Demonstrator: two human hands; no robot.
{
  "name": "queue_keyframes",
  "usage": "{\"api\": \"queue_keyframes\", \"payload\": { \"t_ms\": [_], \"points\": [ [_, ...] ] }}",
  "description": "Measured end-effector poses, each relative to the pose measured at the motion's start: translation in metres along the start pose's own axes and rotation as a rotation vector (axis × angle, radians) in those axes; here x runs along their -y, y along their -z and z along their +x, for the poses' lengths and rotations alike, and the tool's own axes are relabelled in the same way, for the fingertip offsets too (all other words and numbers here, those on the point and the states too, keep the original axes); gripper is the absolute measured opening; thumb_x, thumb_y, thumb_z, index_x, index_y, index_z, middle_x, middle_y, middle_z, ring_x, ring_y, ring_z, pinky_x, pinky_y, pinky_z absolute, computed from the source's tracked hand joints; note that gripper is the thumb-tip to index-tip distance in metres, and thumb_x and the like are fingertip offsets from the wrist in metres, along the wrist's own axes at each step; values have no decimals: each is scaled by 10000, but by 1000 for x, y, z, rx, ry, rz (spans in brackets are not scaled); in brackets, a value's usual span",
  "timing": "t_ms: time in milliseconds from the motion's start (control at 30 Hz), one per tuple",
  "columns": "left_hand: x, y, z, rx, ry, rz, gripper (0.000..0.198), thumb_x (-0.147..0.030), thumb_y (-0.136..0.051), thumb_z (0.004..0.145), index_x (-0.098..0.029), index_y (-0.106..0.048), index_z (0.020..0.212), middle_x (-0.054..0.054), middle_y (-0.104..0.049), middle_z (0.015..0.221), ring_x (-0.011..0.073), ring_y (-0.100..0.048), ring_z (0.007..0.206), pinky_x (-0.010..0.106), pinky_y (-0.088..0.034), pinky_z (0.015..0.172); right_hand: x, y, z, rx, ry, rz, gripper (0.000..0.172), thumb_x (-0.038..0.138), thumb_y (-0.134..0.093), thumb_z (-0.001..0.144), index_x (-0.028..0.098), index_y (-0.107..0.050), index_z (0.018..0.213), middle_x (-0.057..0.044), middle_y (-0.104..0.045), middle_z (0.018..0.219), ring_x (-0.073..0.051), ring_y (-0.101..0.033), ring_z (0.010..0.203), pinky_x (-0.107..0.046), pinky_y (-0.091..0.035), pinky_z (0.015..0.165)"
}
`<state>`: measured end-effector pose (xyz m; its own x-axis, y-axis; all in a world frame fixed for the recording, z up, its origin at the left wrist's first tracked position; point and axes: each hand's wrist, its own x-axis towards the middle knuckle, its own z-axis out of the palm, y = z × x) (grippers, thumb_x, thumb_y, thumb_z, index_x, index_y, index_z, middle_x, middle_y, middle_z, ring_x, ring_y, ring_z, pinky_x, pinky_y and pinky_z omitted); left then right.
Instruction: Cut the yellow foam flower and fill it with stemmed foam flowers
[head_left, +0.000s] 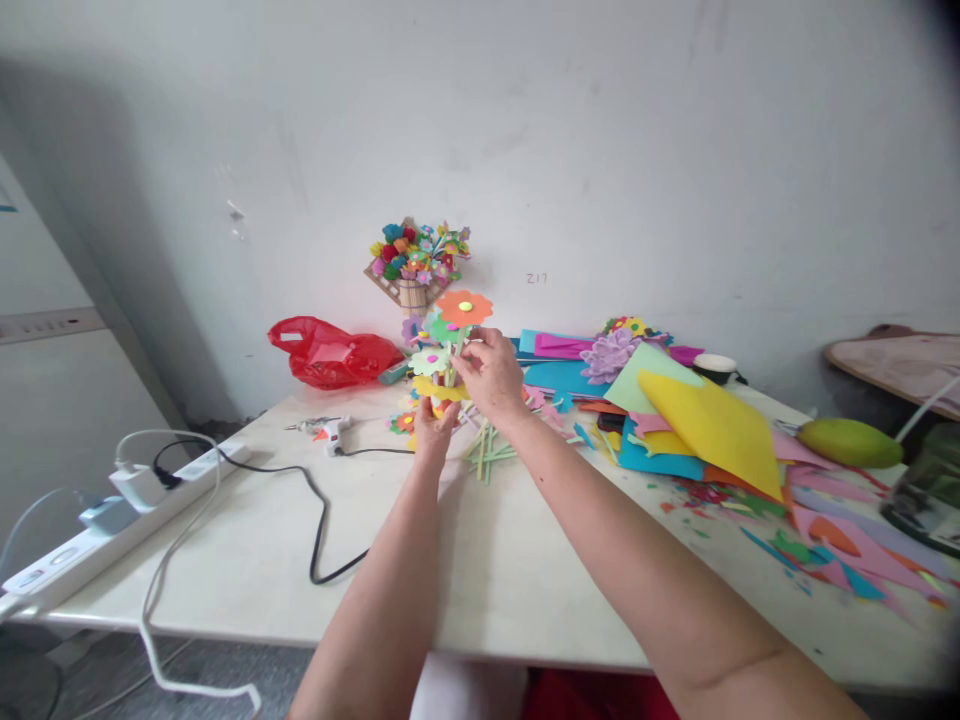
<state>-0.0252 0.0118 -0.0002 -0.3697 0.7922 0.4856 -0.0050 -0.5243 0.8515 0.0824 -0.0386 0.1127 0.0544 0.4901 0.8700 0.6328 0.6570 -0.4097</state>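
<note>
Above the middle of the table, both hands are on a bunch of paper or foam flowers. My left hand (435, 428) is closed around its lower part, just under a yellow scalloped piece (442, 388). My right hand (493, 375) pinches the pale green stem of an orange flower (452, 298) with a yellow centre, which stands highest in the bunch. Below that bloom are a green flower (442, 328) and a pale mint flower (429, 362) with a pink centre. Loose green stems (487, 455) lie on the table beneath my right wrist.
A white glue gun (335, 436) lies left, its black cable (321, 500) crossing the table. A power strip (127, 530) runs along the left edge. A red plastic bag (330, 352) sits behind. Coloured sheets (712, 425) and scraps cover the right, near a green-yellow fruit (851, 443).
</note>
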Motion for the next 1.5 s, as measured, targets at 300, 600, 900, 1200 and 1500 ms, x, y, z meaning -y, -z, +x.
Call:
{"api": "queue_keyframes", "payload": {
  "t_ms": [300,600,900,1200,1500],
  "points": [
    [1,1,0,53,17,-102,341,-372,-674,627,-184,-514,863,-47,-536,677,57,-456,489,189,-422,474,-7,-4,-4,26,67,-133,154,330,-631,788,211,-702,721,-90,-542,1170,-257,-461,1082,-410,-373,935],
    [0,-2,-1,45,29,-140,333,-352,-676,596,-193,-505,834,-62,-509,636,58,-448,488,184,-406,470,-2,-1,-4,53,30,-175,184,339,-633,786,216,-690,661,-86,-579,1051,-247,-463,1013,-367,-391,875],
    [-7,-2,-4,69,57,-149,335,-356,-679,586,-192,-500,817,-62,-522,633,57,-449,475,197,-413,487,1,1,-6,29,15,-229,334,370,-600,791,205,-646,1078,-103,-584,1116,-270,-459,1022,-378,-371,900],
    [-11,-1,-6,63,51,-116,290,-316,-674,607,-191,-490,793,-73,-521,605,55,-448,453,197,-412,485,-7,-3,-10,29,-4,-205,455,340,-665,715,167,-609,1133,-111,-602,1130,-277,-470,1040,-378,-396,897],
    [-14,-2,-7,63,65,-148,300,-327,-684,612,-188,-515,817,-67,-522,628,57,-454,464,199,-415,480,-8,-2,-11,-3,39,-151,408,286,-678,715,220,-635,1116,-79,-524,1302,-285,-400,1242,-422,-337,1049]
  ]
}}
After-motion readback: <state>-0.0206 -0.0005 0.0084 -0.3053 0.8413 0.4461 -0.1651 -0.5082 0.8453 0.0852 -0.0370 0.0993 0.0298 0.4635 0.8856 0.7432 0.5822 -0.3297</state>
